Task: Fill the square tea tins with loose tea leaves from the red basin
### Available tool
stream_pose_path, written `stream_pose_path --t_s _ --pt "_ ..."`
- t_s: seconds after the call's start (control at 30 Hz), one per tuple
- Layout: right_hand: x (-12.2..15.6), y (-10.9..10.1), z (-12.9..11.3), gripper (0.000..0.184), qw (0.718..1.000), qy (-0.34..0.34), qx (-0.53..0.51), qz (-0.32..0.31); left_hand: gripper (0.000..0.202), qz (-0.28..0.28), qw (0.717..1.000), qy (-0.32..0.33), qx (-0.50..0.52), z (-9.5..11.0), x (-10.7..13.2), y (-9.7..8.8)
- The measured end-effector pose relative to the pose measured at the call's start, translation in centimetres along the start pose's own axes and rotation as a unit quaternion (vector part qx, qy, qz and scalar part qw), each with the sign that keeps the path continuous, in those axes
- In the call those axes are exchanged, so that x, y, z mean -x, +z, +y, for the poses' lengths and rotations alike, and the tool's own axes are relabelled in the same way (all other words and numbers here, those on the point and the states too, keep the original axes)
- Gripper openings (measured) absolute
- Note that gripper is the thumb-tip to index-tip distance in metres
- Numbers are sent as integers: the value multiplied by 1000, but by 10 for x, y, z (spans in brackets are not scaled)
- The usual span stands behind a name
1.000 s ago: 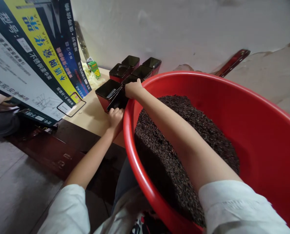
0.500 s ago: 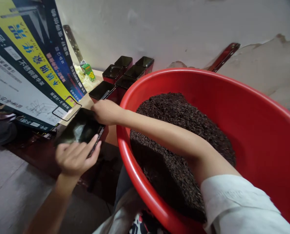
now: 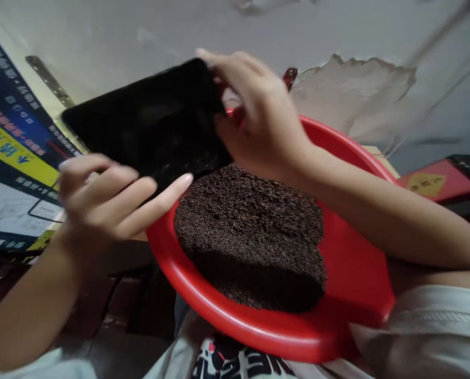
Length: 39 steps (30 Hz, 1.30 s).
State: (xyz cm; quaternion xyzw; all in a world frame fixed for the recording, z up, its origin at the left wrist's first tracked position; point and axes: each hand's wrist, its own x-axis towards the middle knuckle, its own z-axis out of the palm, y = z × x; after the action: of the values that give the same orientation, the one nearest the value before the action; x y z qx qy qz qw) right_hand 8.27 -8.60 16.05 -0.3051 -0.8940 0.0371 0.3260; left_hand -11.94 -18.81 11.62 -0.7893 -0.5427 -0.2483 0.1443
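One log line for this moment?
left hand: holds tin | right hand: holds tin | basin: dark tea

Glossy black tin, tilted, raised above the red basin.

One black box, one red basin, two hands.

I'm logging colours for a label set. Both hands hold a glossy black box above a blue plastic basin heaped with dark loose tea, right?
Not quite: the basin is red, not blue. The head view shows the left hand and right hand holding the glossy black box above the round red plastic basin, heaped with dark loose tea.
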Motion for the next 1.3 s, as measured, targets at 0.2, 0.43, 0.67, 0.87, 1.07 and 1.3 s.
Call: stream_pose_path --t_s 0.2,0.43,0.67,0.87,1.07,1.3 --pt "64 -17 86 57 974 135 95 153 42 -154 970 184 -33 50 -110 76" --pt "108 26 151 50 952 225 179 107 49 -180 965 172 -87 80 -135 157" --pt "108 64 172 52 953 272 -117 61 53 -229 961 108 -112 69 -139 189" --pt "106 62 168 60 930 279 -234 51 64 -255 966 -1 40 74 -126 196" --pt "109 62 162 60 934 267 -233 51 52 -144 922 -242 266 83 -114 210" --pt "110 47 172 58 951 272 -146 -9 25 -9 953 -115 281 111 -83 200"
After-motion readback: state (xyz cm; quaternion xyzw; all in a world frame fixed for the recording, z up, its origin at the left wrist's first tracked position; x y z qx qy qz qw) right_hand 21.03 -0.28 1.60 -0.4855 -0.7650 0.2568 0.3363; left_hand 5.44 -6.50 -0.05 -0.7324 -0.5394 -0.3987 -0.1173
